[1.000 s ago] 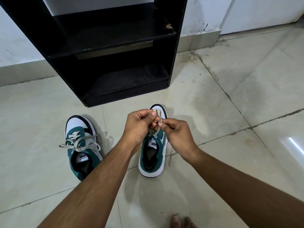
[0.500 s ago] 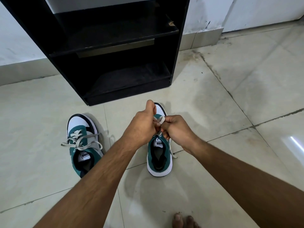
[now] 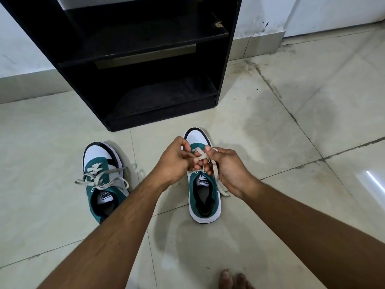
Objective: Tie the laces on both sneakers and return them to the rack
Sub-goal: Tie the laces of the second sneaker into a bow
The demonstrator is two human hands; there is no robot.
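Two green and white sneakers stand on the tiled floor in front of a black rack [image 3: 145, 59]. The left sneaker [image 3: 100, 180] has its grey laces in a bow. Over the right sneaker [image 3: 205, 197], my left hand [image 3: 174, 161] and my right hand [image 3: 227, 170] meet above the tongue, both pinching its grey laces [image 3: 201, 154]. One lace end hangs down past the shoe's right side, under my right hand. My fingers hide most of the lacing.
The rack's two shelves are bare and its lower shelf sits just beyond the shoes' toes. A white wall [image 3: 270, 11] runs behind it. My bare toes [image 3: 233, 280] show at the bottom edge. Open floor tiles [image 3: 302, 111] spread to the right.
My hands have shifted on the right sneaker's laces: the left thumb came down, the fingers opened slightly and a lace loop now shows between them. The view moved a little closer.
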